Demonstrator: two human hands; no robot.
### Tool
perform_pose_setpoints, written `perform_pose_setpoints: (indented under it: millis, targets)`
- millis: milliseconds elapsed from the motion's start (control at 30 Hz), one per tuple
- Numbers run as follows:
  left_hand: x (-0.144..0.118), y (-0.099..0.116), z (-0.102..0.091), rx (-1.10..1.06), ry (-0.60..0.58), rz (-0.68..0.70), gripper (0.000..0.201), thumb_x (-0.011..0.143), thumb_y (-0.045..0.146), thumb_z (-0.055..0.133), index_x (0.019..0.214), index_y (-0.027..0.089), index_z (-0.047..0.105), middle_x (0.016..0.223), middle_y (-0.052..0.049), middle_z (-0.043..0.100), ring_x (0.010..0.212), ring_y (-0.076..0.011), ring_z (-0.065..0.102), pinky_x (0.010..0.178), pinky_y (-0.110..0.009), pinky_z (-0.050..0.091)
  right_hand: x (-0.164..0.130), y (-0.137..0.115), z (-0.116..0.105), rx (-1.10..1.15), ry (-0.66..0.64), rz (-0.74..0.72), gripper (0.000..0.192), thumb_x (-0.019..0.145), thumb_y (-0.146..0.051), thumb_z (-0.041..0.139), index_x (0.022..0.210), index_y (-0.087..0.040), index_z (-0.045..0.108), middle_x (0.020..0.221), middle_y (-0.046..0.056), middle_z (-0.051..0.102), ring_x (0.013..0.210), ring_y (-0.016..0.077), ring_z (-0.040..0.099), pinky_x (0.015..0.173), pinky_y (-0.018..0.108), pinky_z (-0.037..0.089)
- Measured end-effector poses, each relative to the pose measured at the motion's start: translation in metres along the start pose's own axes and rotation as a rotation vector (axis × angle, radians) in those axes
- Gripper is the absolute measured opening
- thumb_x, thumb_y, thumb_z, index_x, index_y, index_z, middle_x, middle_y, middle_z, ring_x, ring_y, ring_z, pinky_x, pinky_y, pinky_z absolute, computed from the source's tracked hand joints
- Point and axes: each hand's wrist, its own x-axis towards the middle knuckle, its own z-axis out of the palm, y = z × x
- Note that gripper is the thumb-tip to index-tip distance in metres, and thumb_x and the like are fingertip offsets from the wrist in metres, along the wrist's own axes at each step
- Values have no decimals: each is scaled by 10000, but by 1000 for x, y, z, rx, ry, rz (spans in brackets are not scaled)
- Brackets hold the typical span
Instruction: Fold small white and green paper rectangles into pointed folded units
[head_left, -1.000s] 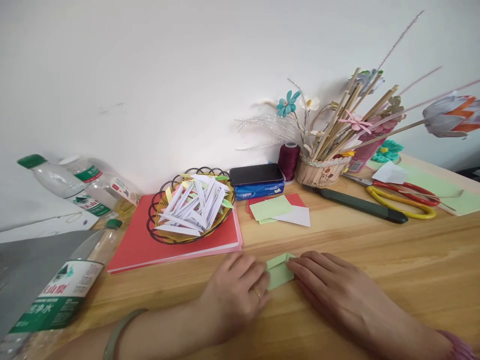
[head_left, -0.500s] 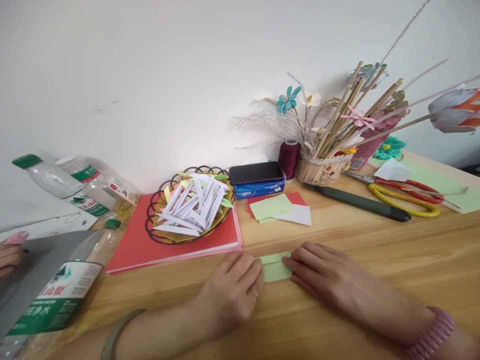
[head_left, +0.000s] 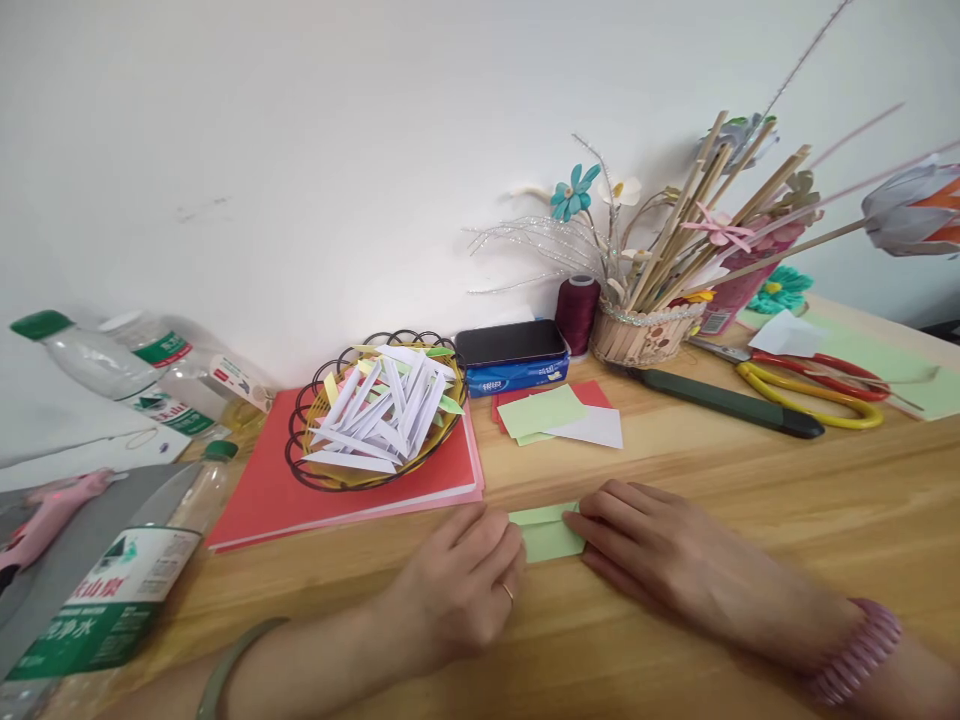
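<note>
Green folded paper sheet (head_left: 550, 535), light and creasable, lies pressed flat on the wooden table (head_left: 750, 520) beneath left hand (head_left: 457, 585) and right hand (head_left: 660, 560) fingers; its free edges look easiest to take.

Bright, even daylight washes the white wall (head_left: 300, 150) and pale wooden tabletop (head_left: 750, 520), leaving only soft shadows. Wide-angle distortion bends the edges; the clear plastic water bottle (head_left: 105, 600) at left is stretched and slightly blurred.

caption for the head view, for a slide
Left hand and right hand press a folded light-green paper piece on the wooden table.
</note>
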Motion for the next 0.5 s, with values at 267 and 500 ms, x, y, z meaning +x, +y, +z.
perform_pose_setpoints:
  millis: [267, 500]
  targets:
    - [-2, -4, 1, -35, -26, 27, 270, 890, 60, 370, 871, 82, 638, 795, -89, 669, 821, -190, 607, 809, -354, 501, -2, 5, -4, -47, -20, -93, 204, 935, -139, 375, 987, -116, 571, 796, 60, 555, 734, 178, 507, 639, 326, 426]
    - [0, -8, 5, -176, -39, -108, 141, 836, 63, 497, 792, 129, 613, 696, -35, 628, 757, -153, 586, 742, -298, 501, -1, 6, -2, -26, 0, -54, 192, 920, -123, 394, 962, -129, 582, 796, 61, 569, 727, 181, 515, 633, 326, 429]
